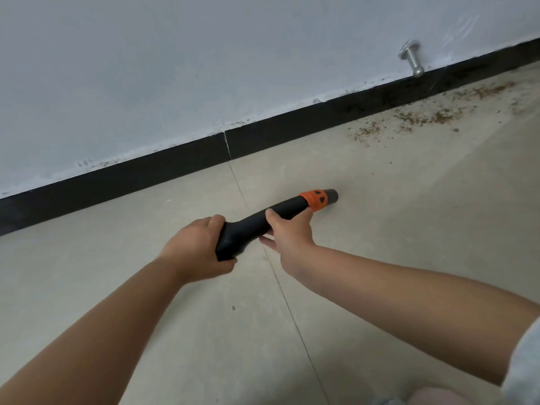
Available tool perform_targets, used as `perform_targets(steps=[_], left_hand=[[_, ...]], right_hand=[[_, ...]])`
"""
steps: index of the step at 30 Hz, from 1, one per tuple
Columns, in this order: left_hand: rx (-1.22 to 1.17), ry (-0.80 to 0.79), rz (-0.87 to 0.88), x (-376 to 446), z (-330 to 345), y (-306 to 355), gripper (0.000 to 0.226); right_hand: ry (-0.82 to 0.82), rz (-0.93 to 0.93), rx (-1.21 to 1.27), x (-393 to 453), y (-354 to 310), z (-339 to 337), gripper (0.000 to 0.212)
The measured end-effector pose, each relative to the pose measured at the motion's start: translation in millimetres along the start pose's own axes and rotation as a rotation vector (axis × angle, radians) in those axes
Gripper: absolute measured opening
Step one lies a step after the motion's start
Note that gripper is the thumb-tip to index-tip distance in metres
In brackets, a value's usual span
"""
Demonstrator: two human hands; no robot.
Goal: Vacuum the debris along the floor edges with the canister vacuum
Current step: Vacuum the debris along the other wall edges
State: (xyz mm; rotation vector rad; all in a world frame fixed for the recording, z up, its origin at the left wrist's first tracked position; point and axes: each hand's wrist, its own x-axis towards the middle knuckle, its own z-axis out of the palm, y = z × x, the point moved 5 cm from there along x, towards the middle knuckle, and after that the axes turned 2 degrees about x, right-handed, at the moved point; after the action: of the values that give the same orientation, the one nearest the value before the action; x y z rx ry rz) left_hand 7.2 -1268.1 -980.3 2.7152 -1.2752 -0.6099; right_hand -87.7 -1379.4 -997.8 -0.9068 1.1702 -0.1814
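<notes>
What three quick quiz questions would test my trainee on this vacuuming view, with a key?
1. True or false: the nozzle tip already sits in the brown debris.
2. Which hand grips the vacuum handle nearer its orange collar? A) left hand B) right hand
3. What metal fitting sticks out of the wall above the black baseboard?

Key:
1. False; bare floor lies between the tip and the debris along the baseboard.
2. B.
3. A door stopper.
</notes>
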Motion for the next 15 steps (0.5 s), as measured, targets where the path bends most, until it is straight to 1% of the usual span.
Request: perform_targets(steps=[3,5,9,15], left_hand=[[0.007,-0.006,0.055,18,4,36,0.037],[-0.007,-0.012,0.081,31,8,59,0.038],[-0.031,0.009,0.081,58,15,100,0.038],[-0.091,0.034,0.049,89,25,145,0.044]], right_hand=[[0.122,-0.043,0.028,17,-16,-28,0.076],[0.173,-0.061,0.053,29,-27,-46,0.078],[0.200,-0.100,0.082,51,-52,-79,0.074],[0.248,-0.131,0.092,83,-82,-113,0.061]])
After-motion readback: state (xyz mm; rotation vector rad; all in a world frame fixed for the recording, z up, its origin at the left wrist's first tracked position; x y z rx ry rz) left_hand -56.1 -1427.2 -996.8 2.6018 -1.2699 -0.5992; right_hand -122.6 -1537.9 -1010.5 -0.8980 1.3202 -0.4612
